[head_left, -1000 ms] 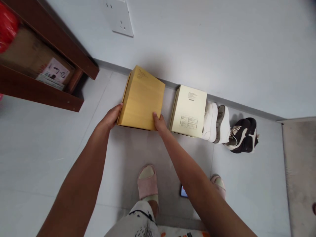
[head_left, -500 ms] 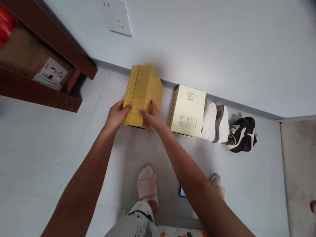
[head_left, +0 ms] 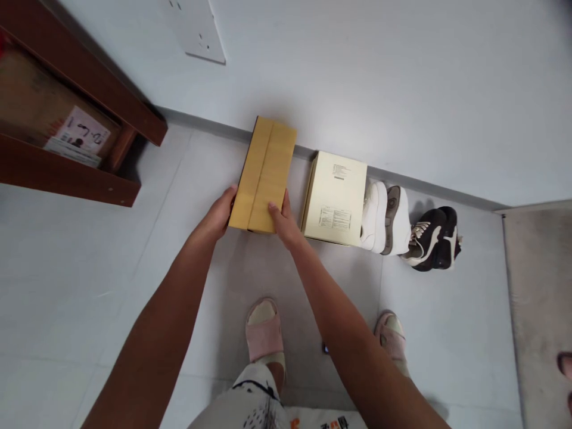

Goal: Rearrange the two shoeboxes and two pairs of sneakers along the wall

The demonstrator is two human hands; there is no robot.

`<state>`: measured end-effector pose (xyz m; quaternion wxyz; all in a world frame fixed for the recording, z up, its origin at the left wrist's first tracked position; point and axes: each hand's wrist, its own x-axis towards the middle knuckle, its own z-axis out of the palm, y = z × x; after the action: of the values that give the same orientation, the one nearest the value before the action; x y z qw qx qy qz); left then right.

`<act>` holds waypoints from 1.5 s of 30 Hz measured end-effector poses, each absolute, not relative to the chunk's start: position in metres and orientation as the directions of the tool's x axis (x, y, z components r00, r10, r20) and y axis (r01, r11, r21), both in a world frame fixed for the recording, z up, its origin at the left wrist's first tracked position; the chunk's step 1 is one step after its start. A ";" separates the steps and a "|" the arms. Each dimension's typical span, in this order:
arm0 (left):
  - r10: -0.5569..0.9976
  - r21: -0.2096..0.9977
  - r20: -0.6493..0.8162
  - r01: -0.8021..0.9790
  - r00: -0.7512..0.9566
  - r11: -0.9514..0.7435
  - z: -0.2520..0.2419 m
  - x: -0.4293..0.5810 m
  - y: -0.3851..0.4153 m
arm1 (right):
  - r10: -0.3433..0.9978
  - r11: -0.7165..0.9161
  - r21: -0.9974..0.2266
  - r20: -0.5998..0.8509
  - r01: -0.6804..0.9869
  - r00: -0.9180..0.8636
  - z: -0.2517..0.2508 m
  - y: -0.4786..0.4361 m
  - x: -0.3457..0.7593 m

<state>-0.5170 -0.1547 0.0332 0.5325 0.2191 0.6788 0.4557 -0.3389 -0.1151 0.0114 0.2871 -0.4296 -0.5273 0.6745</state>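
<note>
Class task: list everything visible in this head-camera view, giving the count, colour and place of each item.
yellow cardboard box: one, golden yellow, at the wall, between the hands
printed box: one, pale cream, right of the yellow box
platform shoes: two, white with grey soles, right of the printed box
sneakers: two, near-black with white stripes, furthest along the wall
socket plate: one, white, on the wall
wooden shelf: one, reddish brown, upper left
carton: one, tan, on the shelf
floor mat: one, grey, far right
slippers: two, pink, on the feet, bottom
left hand grip: one, against the box's left side
right hand grip: one, on the box's lower right corner
</note>
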 end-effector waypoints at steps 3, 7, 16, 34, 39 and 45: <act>0.728 0.783 -0.620 -0.291 -0.292 0.550 -0.005 -0.523 -0.157 | 0.859 -0.261 -0.962 -0.272 0.085 -0.434 0.013 -0.118 -0.328; 0.648 0.717 -0.695 -0.360 -0.311 0.597 -0.045 -0.520 -0.160 | 0.892 -0.234 -0.963 -0.268 0.136 -0.365 0.017 -0.122 -0.309; 0.651 0.701 -0.665 -0.606 -0.366 0.375 -0.042 -0.534 -0.181 | 0.939 -0.041 -0.949 -0.143 0.313 -0.312 0.018 -0.123 -0.302; 0.805 0.911 -0.311 -0.400 -0.505 0.101 -0.017 -0.548 -0.183 | 0.844 -0.306 -0.930 -0.364 0.203 -0.394 0.001 -0.110 -0.322; 0.781 0.909 -0.337 -0.398 -0.526 0.124 -0.028 -0.550 -0.179 | 0.838 -0.345 -0.916 -0.398 0.205 -0.373 -0.012 -0.105 -0.328; 0.749 0.900 -0.380 -0.404 -0.543 0.164 -0.028 -0.548 -0.172 | 0.845 -0.346 -0.894 -0.428 0.283 -0.320 -0.025 -0.100 -0.334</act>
<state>-0.5475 -0.1724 -0.0283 0.4568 0.1413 0.6109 0.6310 -0.3343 -0.1001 -0.0252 0.2265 -0.5374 -0.5250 0.6199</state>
